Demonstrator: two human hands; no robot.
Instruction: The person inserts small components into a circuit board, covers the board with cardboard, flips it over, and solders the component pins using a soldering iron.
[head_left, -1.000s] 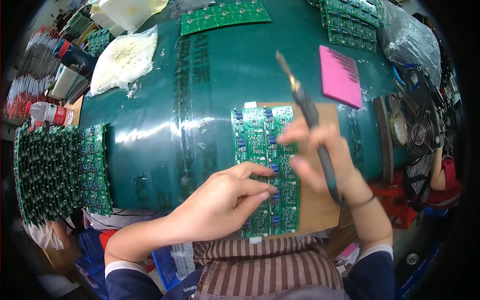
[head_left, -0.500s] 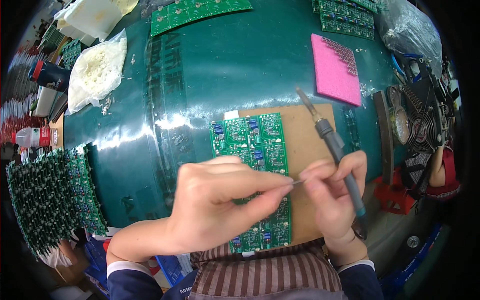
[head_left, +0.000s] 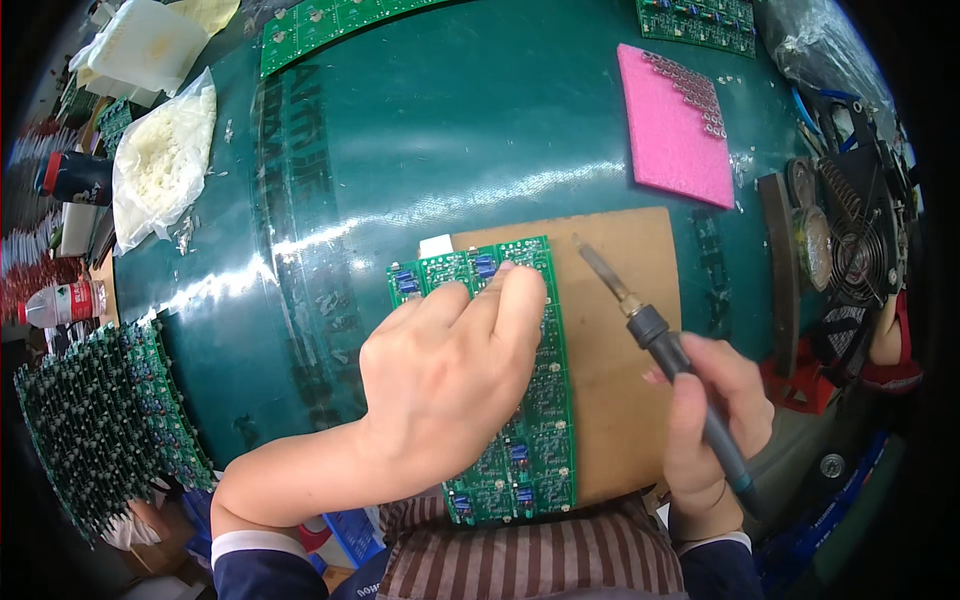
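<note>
A green circuit board panel (head_left: 548, 425) with blue components lies on a brown board (head_left: 622, 420) in front of me. Over its upper half is my left hand (head_left: 440, 370), palm down, its fingertips brought together near the far right part of the panel. Whatever sits between those fingertips is hidden. My right hand (head_left: 722, 405) grips a soldering iron (head_left: 652, 335) by its grey handle, to the right of the panel. The iron's tip points up and left, over the brown board, apart from the circuit board.
A pink foam block (head_left: 675, 150) holding rows of small metal parts lies at the far right. A bag of small white parts (head_left: 165, 160) rests at the left, above stacked circuit boards (head_left: 80, 420). A coiled iron stand (head_left: 845, 205) stands right; another green panel (head_left: 330, 25) lies far back.
My hands have parted from a thin piece they met at. The left moved up onto the panel; the right shifted right and down with the soldering iron. The whole view has shifted slightly.
</note>
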